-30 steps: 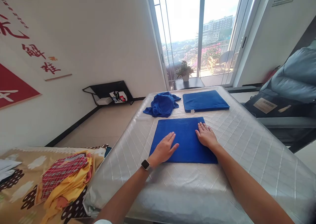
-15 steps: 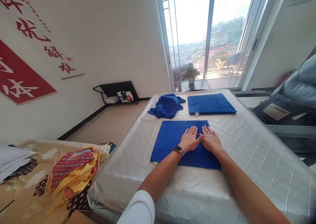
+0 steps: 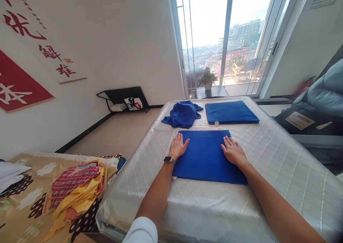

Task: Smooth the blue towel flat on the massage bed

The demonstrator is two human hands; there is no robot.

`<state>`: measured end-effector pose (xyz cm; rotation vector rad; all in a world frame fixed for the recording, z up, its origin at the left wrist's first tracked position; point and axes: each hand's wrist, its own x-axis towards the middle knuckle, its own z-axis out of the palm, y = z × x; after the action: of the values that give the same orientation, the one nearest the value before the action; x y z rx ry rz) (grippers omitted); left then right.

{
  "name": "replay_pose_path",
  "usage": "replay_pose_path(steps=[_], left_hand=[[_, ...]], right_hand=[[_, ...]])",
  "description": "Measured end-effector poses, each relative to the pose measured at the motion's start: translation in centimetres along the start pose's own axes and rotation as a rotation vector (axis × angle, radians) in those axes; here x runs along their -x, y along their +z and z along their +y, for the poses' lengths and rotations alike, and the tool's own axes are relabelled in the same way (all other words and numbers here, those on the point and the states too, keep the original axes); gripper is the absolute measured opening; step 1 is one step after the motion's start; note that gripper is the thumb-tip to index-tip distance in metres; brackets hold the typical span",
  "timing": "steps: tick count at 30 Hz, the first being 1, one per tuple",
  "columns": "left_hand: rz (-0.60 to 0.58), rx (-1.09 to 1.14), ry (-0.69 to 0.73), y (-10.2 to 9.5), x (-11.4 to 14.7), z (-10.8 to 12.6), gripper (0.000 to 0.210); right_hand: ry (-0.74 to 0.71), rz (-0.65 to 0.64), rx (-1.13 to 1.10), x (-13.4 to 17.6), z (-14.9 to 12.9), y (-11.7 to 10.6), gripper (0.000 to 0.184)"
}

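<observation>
A blue towel (image 3: 205,157), spread flat in a rectangle, lies on the plastic-covered mattress (image 3: 278,161) in front of me. On its left edge rests my left hand (image 3: 179,146), open with the fingers flat and the thumb turned inward; a watch is on that wrist. My right hand (image 3: 233,151) lies open and flat along the right edge. Beyond the hands a crumpled blue towel (image 3: 183,114) sits at the far left of the mattress. Beside it is a neatly folded stack of blue towels (image 3: 232,112) with a small white tag at its near edge.
To the left, a patterned bedspread (image 3: 45,168) carries a red plaid and yellow cloth pile (image 3: 76,186) and white clothing (image 3: 12,175). A potted plant (image 3: 208,79) stands on a chair by the glass door. At right is a chair with a grey-blue padded bundle (image 3: 328,89).
My hands have moved apart from the middle of the towel. The left went to its left edge and the right to its right edge. The view has shifted slightly.
</observation>
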<state>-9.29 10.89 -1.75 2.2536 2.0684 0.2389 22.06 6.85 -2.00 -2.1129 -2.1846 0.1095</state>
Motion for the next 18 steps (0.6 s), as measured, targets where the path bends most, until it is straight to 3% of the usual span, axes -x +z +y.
replay_pose_path(steps=[5, 12, 18], left_hand=[[0.016, 0.016, 0.002, 0.4, -0.1, 0.3, 0.089], [0.02, 0.031, 0.005, 0.2, 0.0, 0.4, 0.088], [0.019, 0.046, -0.013, 0.1, 0.0, 0.5, 0.089]], right_hand=[[0.011, 0.003, 0.034, 0.1, -0.1, 0.0, 0.065], [-0.014, -0.162, 0.031, -1.5, 0.4, -2.4, 0.065], [-0.057, -0.081, 0.041, -4.7, -0.2, -3.2, 0.063]])
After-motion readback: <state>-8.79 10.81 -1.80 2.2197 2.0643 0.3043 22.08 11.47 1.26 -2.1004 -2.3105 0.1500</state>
